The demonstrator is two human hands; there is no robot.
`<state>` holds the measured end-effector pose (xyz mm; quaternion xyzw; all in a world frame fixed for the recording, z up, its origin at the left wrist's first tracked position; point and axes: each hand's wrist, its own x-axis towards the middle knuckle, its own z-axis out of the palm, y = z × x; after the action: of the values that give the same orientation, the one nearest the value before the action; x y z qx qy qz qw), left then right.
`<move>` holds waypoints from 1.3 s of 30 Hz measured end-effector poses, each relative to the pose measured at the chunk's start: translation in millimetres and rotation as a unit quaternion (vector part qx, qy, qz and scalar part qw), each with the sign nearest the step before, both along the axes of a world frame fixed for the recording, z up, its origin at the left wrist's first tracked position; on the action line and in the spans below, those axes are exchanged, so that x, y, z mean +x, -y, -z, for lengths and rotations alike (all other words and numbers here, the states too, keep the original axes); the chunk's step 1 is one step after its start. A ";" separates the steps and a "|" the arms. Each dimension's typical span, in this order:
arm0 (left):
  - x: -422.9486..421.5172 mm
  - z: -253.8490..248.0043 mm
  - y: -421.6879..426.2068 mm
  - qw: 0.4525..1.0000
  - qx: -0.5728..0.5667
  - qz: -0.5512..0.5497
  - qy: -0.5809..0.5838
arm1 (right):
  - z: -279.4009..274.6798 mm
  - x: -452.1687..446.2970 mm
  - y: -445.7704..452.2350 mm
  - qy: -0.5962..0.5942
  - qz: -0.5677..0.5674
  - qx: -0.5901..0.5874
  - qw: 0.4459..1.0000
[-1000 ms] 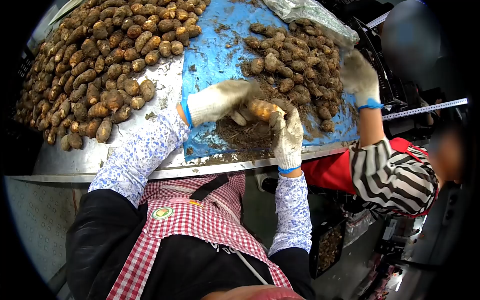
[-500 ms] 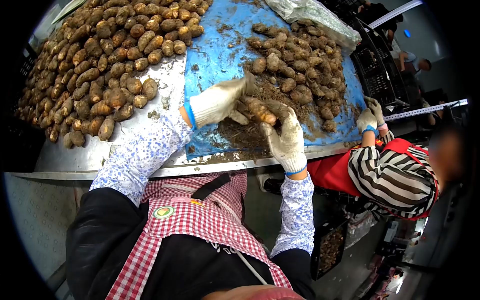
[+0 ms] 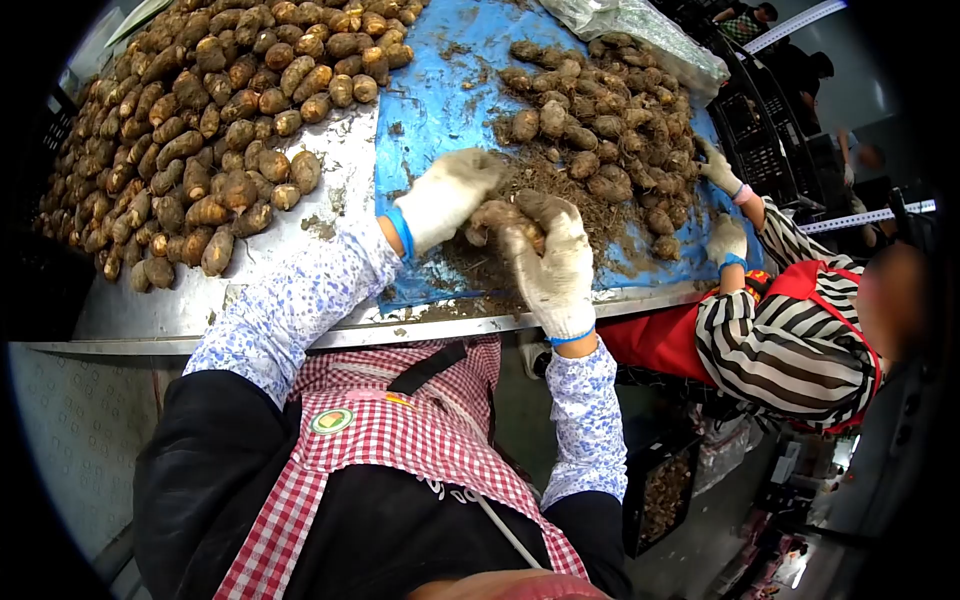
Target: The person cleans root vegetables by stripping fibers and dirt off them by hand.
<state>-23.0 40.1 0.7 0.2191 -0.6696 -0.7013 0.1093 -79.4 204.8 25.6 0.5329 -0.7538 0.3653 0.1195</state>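
A hairy brown taro [image 3: 500, 215] is held over the blue sheet, just above the near edge of the table. My right hand [image 3: 552, 262], in a dirty white knit glove, is closed around its right side, thumb in front. My left hand [image 3: 452, 195], gloved the same way, is up against the taro's left end. Its fingers are smeared by motion, so their grip is unclear. Loose root fibres and soil [image 3: 475, 268] lie beneath both hands. Beyond them is a heap of rough, hairy taros [image 3: 610, 130].
A large pile of cleaner taros [image 3: 190, 130] covers the metal table [image 3: 345, 150] on the left. Clear plastic [image 3: 640, 35] lies at the back. On the right a co-worker in a striped top [image 3: 780, 345] reaches toward the heap, near black crates [image 3: 765, 130].
The taro has shifted slightly left and turned in my right hand. My left hand has moved a little across it. One of the co-worker's hands has reached further up toward the heap.
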 end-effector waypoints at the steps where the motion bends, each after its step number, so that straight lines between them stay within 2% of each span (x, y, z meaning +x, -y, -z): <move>1: -6.8 38.2 7.6 0.991 0.082 -0.021 -0.104 | 2.5 -3.9 -0.1 0.154 -0.010 -0.040 0.987; 2: -0.6 31.7 11.5 0.952 0.297 0.003 -0.072 | 8.7 -10.1 -2.3 0.303 -0.019 -0.079 0.949; 3: 7.0 24.2 15.1 0.962 0.270 0.027 -0.019 | 13.5 -16.1 -5.7 0.445 -0.029 -0.117 0.888; 4: 11.5 27.5 23.0 0.912 0.378 0.141 -0.066 | 10.8 -19.1 -9.8 0.458 0.007 -0.123 0.880; 5: 13.3 31.1 22.5 0.899 0.390 0.179 -0.085 | 0.8 -15.0 -13.6 0.384 0.007 -0.098 0.918; 6: 15.2 34.1 21.9 0.884 0.401 0.216 -0.103 | 3.7 -16.5 -14.3 0.399 0.025 -0.084 0.913; 8: 24.5 2.7 -2.6 0.958 0.236 0.142 -0.083 | 11.3 -17.8 -11.8 0.416 0.036 -0.082 0.905; 10: 25.7 -15.5 -10.7 0.974 0.157 0.160 -0.044 | 17.2 -12.8 -4.2 0.419 0.021 -0.107 0.901; 12: 20.7 -12.4 -12.2 0.980 0.095 0.173 -0.015 | 13.6 -14.1 -2.1 0.241 0.080 -0.014 0.967; 13: 21.3 -12.9 -13.3 0.984 0.074 0.160 -0.001 | 11.9 -15.5 -1.4 0.147 0.109 0.034 0.983; 14: 21.9 -14.2 -14.6 0.988 0.051 0.148 0.013 | 19.9 -21.5 -0.7 0.071 0.098 0.025 0.992; 15: 22.9 -15.3 -16.9 0.990 0.030 0.137 0.027 | 21.6 -20.7 -0.1 0.063 0.109 0.024 0.992; 19: 25.0 -2.3 -10.1 0.969 0.183 0.161 -0.027 | 36.9 -19.7 6.9 -0.011 0.179 -0.012 0.984; 20: 24.5 -9.8 -14.6 0.985 0.113 0.130 -0.002 | 34.5 -16.7 7.2 -0.059 0.188 -0.010 0.980; 21: 23.5 -17.1 -15.3 0.995 0.041 0.094 0.019 | 29.9 -13.5 6.9 -0.045 0.198 0.003 0.979; 22: 11.1 15.1 -9.5 0.976 -0.170 0.049 -0.129 | 33.4 -16.3 5.5 -0.016 0.180 -0.031 0.983; 23: 9.5 20.3 -6.6 0.931 -0.326 0.026 -0.160 | 35.5 -20.2 1.6 0.020 0.153 -0.047 0.987; 24: 8.6 25.1 -4.0 0.862 -0.474 -0.025 -0.181 | 28.8 -22.4 -0.8 0.129 0.153 -0.058 0.978; 25: 14.2 -10.3 -0.9 0.869 -0.489 0.046 0.068 | 21.3 -20.4 -1.2 0.241 0.148 -0.069 0.957; 27: 11.5 22.6 25.8 0.884 -0.454 -0.012 -0.108 | 5.3 -22.1 -6.3 0.272 0.139 -0.082 0.949; 28: 12.7 11.9 27.2 0.953 -0.294 0.030 -0.060 | 5.2 -25.1 -7.3 0.364 0.136 -0.094 0.917; 29: 16.7 -9.1 28.2 0.989 -0.126 0.073 -0.009 | 11.7 -28.1 -4.3 0.366 0.102 -0.127 0.916; 30: 17.8 -25.0 25.6 0.991 0.048 0.114 0.042 | 24.2 -32.3 0.4 0.367 0.068 -0.157 0.914; 31: 18.1 -33.1 17.3 0.976 0.151 0.156 0.022 | 38.7 -36.4 5.2 0.367 0.035 -0.186 0.911; 33: 22.0 -43.4 -1.6 0.908 0.347 0.235 -0.016 | 39.0 -33.1 10.0 0.310 0.008 -0.128 0.942; 34: 16.6 -33.4 -11.9 0.931 0.281 0.226 -0.058 | 34.9 -29.8 13.3 0.280 -0.006 -0.101 0.955; 35: 18.3 -28.3 -12.9 0.942 0.274 0.191 -0.035 | 16.6 -21.9 10.7 0.059 0.062 0.037 0.996; 36: 22.8 -26.5 -13.8 0.978 0.117 0.171 -0.010 | 17.0 -29.0 16.0 0.211 0.090 0.099 0.968; 37: 24.2 -37.3 -15.3 0.988 -0.045 0.149 0.015 | 14.7 -35.9 13.0 0.335 0.043 -0.051 0.940; 39: 22.5 -25.2 -8.0 0.987 -0.054 0.140 -0.062 | 47.2 -62.4 6.2 0.249 0.104 0.011 0.963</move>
<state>-0.5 48.0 25.9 0.0729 -0.7227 -0.6844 0.0634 -141.8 198.6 -21.6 0.3452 -0.8149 0.4639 -0.0408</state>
